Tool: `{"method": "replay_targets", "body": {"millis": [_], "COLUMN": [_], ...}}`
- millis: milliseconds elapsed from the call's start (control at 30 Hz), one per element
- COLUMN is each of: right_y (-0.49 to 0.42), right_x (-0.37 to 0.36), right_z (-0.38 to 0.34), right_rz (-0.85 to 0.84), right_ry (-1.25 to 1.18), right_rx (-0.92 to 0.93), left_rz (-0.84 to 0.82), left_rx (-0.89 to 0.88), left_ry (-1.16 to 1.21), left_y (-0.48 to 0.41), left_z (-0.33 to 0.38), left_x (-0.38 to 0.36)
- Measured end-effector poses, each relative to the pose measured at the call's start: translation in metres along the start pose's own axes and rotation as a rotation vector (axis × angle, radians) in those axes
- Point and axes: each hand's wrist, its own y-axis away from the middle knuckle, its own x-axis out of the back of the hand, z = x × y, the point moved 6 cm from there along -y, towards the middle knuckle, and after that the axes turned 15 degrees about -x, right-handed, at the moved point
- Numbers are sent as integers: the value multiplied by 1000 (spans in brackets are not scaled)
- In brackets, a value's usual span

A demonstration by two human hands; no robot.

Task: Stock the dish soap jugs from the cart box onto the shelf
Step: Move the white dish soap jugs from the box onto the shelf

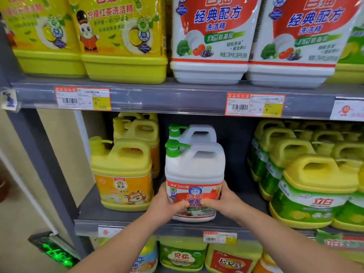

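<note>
As L hand (166, 206), R hand (223, 205) grip front jug (195, 167), 2nd jug (200, 133) behind.

The white green-capped plastic jug (195, 170) reads "白猫" and "290克"; the left orange paper price tag (82, 98) shows 9.50, the right orange paper price tag (255, 105) 15.90.

Grey shelf (90, 213) carries yellow jugs (122, 174), white jugs (195, 168) and green-labelled jugs (307, 201).
</note>
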Motion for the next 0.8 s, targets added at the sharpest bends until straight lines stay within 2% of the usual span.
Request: {"method": "replay_targets", "body": {"millis": [200,333,400,467,533,600,700,800], "right_y": [10,36,58,79,96,114,152,206], "right_x": [0,4,11,16,19,25,39,63], "right_z": [-14,-35,-42,-40,-30,-17,6,38], "right_rz": [66,223,372,529,573,563,578,630], "right_ry": [95,272,515,910,1134,1169,1158,1156], "right_rx": [-37,29,72,52,43,8,-65,-116], "left_rz": [-45,-11,30,71,27,-21,-254,-394], "left_rx": [16,2,-80,-295,-577,-733,-621,-593], "left_ry": [-91,-301,-476,-694,-926,-1082,-1148,-1173], "left_y": [-7,-2,11,32,54,70,81,100], "left_z": [0,11,26,47,69,85,92,104], "left_x": [4,20,28,32,24,11,-19,-65]}}
